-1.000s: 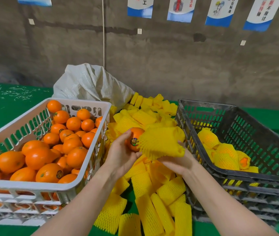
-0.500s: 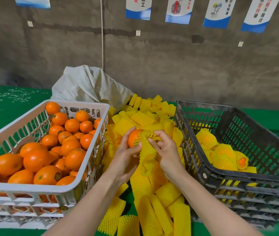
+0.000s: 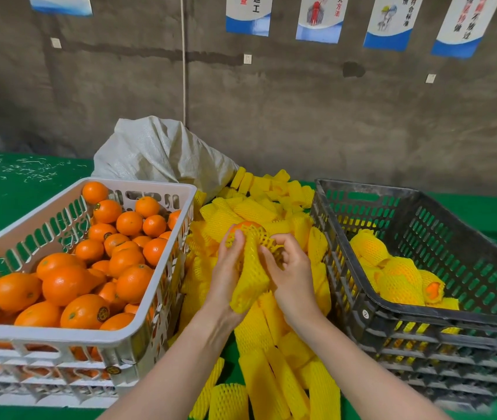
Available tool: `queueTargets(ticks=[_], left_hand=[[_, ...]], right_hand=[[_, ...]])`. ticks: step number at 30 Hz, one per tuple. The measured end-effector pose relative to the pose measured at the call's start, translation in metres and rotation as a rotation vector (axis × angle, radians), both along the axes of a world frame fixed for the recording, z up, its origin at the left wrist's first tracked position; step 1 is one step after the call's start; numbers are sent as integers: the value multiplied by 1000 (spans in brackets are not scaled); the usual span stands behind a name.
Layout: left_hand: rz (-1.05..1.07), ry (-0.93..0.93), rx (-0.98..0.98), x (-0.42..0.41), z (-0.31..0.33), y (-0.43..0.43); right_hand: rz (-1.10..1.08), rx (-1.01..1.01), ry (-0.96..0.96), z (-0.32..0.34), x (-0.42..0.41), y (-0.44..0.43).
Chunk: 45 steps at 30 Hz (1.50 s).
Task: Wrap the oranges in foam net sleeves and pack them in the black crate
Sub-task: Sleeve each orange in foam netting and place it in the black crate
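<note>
Orange in net sleeve between left grip, right grip

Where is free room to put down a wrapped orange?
In the black crate, room is left behind the wrapped oranges, toward its far wall. The green table left of the white crate is bare but for scraps. Between the crates, sleeves crowd everything.

Loose foam sleeves crowd the gap between white crate and black crate, whose far half lies open
</note>
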State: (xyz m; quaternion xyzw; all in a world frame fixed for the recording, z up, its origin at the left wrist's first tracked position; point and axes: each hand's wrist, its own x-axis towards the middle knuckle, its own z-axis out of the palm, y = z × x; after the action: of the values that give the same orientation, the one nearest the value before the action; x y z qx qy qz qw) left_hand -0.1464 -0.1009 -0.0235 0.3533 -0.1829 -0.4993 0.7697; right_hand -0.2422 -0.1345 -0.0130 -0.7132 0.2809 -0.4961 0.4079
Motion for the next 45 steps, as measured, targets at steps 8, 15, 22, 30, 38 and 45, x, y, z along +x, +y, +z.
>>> queueTargets(ticks=[8,15,22,30,38,45], left_hand=[[1,-52,-66,4,3,4],[-89,-166,-85,10,1,12],[-169,-184,21,9,5,11],[-233,70,-89,10,6,8],[-172,136,-67,4,7,5],[115,-87,97,13,10,-1]], right_hand=[[79,426,-184,18,1,4],[87,308,-42,26,-2,4],[4,116,-60,25,1,-13],[68,183,-93,25,1,-16],[192,503,-131,29,6,-11],[219,819,-78,21,1,-16]])
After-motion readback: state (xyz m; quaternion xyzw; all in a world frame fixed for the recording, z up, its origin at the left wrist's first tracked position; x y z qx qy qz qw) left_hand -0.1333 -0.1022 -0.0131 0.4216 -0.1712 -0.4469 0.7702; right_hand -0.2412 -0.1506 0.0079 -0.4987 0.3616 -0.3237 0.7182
